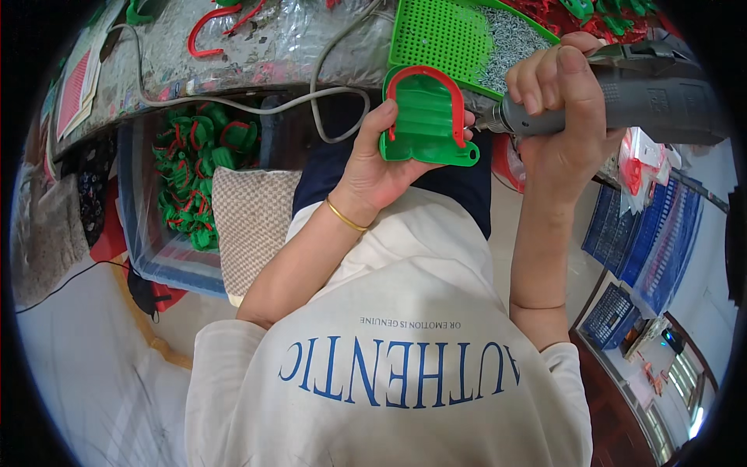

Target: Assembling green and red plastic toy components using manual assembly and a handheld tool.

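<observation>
The table point(264, 66) crosses the top, its near edge curving just beyond the left hand. Below that edge, left of the lap, a tub point(175, 272) holds green-and-red pieces point(198, 210). The grey power driver point(650, 101) lies nearly level, tip pointing left; the right hand point(580, 117) has its grip wrapped round it. The left hand point(369, 167) has its grip clamped on the green piece point(424, 117) above the lap, lipped end toward the person. Its red arch point(457, 105) runs lengthwise, bend away; whether the tip touches is unclear.

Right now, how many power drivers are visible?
1: the grey power driver, in the right hand, its tip close to the green piece held in the left hand. Others may be hidden.
</observation>
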A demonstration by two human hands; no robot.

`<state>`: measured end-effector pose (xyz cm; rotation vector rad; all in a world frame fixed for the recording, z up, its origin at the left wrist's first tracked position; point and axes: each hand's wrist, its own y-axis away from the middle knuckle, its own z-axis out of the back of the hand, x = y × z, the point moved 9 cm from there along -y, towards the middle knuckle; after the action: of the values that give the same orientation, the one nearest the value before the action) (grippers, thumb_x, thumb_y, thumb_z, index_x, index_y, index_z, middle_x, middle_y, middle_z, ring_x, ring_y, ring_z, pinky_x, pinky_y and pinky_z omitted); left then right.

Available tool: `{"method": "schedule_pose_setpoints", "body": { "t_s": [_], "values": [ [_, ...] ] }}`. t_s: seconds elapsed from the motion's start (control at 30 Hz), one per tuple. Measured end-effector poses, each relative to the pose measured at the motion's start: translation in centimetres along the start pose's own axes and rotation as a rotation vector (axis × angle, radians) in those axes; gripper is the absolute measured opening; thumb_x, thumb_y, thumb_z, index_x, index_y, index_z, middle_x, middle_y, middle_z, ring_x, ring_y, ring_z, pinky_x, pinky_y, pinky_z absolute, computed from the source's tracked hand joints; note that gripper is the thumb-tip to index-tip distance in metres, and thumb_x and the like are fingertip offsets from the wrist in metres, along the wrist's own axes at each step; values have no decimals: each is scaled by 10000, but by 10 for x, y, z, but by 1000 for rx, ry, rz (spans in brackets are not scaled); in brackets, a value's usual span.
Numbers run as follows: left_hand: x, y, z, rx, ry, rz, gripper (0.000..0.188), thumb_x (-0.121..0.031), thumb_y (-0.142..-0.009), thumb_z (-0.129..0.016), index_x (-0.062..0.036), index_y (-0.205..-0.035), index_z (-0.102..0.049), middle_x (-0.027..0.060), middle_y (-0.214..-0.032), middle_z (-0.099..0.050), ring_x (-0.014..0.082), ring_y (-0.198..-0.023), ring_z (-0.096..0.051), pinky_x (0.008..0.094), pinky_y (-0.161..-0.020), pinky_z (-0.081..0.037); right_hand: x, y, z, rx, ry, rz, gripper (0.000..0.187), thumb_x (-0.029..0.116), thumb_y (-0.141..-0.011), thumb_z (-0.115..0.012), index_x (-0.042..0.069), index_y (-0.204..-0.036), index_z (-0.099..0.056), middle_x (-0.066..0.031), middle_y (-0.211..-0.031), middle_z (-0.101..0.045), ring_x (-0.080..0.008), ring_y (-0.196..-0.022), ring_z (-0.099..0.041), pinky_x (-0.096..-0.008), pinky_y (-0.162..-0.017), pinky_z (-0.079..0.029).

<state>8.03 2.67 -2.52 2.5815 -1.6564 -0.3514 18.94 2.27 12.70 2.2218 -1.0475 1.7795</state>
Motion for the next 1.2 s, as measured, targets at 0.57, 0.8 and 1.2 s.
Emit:
{"method": "schedule_pose_setpoints", "body": {
  "t_s": [0.57,0.8,1.2],
  "values": [
    [-5,6,-6,-8,35,-29,676,-483,-900,-559,-10,-1359,-411,259,-1298,-515,353,-1199,-532,490,-1010,-447,-6,3,-9,162,5,-14,106,110,-882,-562,52,-862,-476,-11,-602,-392,-123,-530,-422,-289,-555,-357],
    [-4,3,-8,25,167,-8,617,-460,-933,-523,-21,-1354,-420,242,-1299,-520,347,-1210,-524,492,-1006,-448,-7,9,-2,43,153,19,95,127,-899,-537,52,-888,-480,1,-606,-377,-109,-524,-404,-280,-551,-349],
    [16,10,-3,93,7,157,752,-517,-868,-570,8,-1374,-386,283,-1279,-514,358,-1165,-548,483,-1007,-436,22,-47,12,161,-126,42,179,131,-921,-573,-5,-1036,-551,-3,-631,-450,-106,-517,-442,-276,-525,-370]
  ]
}}
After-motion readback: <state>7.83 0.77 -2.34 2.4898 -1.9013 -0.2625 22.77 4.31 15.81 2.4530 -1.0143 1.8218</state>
